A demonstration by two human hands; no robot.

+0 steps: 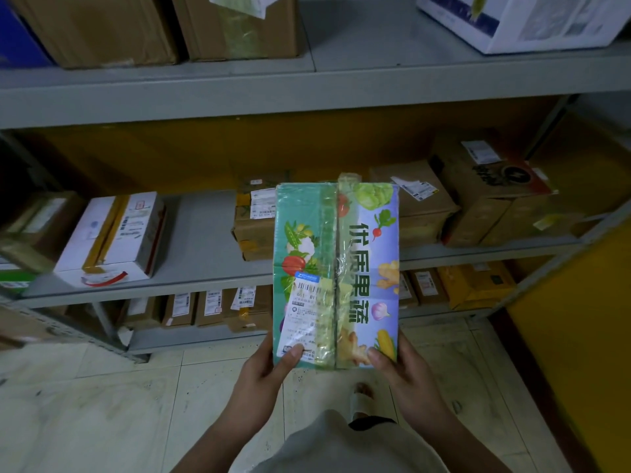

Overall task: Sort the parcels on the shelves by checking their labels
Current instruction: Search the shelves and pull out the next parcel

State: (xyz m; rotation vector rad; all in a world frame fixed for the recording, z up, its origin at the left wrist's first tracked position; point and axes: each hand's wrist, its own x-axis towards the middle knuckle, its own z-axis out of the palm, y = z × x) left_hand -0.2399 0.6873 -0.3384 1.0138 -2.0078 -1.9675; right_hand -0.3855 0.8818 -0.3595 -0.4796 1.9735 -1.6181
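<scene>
You hold the parcel (336, 268) by its near end, your left hand (263, 373) gripping one corner, thumb on the label (302, 315), your right hand (406, 377) gripping the other, its long axis pointing away from you toward the middle shelf (201, 240).

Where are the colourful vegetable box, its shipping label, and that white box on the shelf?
vegetable box (362, 268): head view, printed front right of the tape.
shipping label (302, 312): head view, middle of the sticker.
white box (106, 233): head view, top face near yellow tape.
</scene>
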